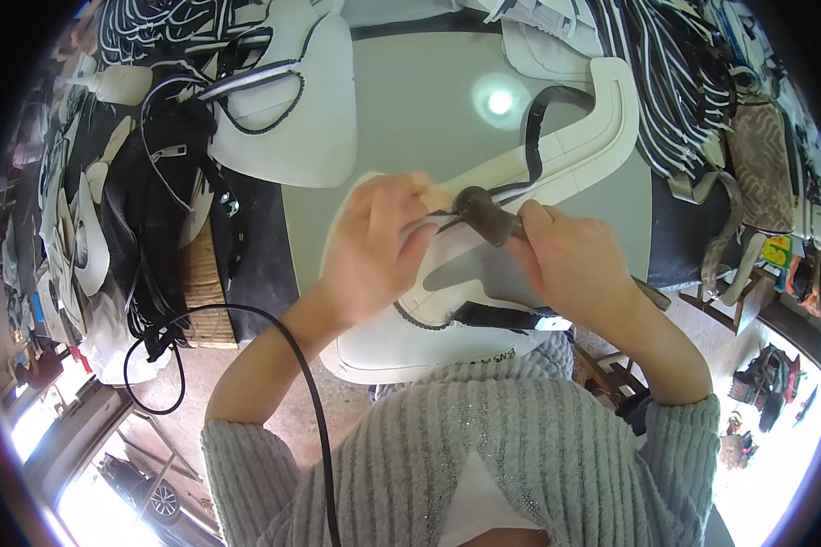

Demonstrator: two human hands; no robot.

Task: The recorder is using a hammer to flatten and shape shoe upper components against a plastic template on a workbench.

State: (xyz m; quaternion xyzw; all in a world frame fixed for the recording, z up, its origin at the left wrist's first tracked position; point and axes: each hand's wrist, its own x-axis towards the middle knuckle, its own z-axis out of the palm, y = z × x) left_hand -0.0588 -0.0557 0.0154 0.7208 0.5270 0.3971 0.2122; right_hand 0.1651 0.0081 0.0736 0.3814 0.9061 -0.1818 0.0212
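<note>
My right hand (570, 255) is closed round the handle of a hammer with a dark, rounded head (485, 217). The handle's end (649, 292) sticks out beyond my wrist. Under the hammer head lies a cream, curved flat panel (602, 137), spread across the grey-green board (410, 100). My left hand (374, 237), slightly blurred, pinches a narrow dark strip (443, 221) close to the hammer head. A loose black strip (534, 137) loops up from the panel's far arm. Black edging (493, 316) runs along the cutout nearest me.
Another white panel (292, 146) with black trim sits far left. Bundles of black-and-white strips (675, 91) hang over the far right. At left are a black mesh bag (155, 201), a white bottle (123, 84) and a black cable (292, 351). A patterned brown piece (759, 164) lies right.
</note>
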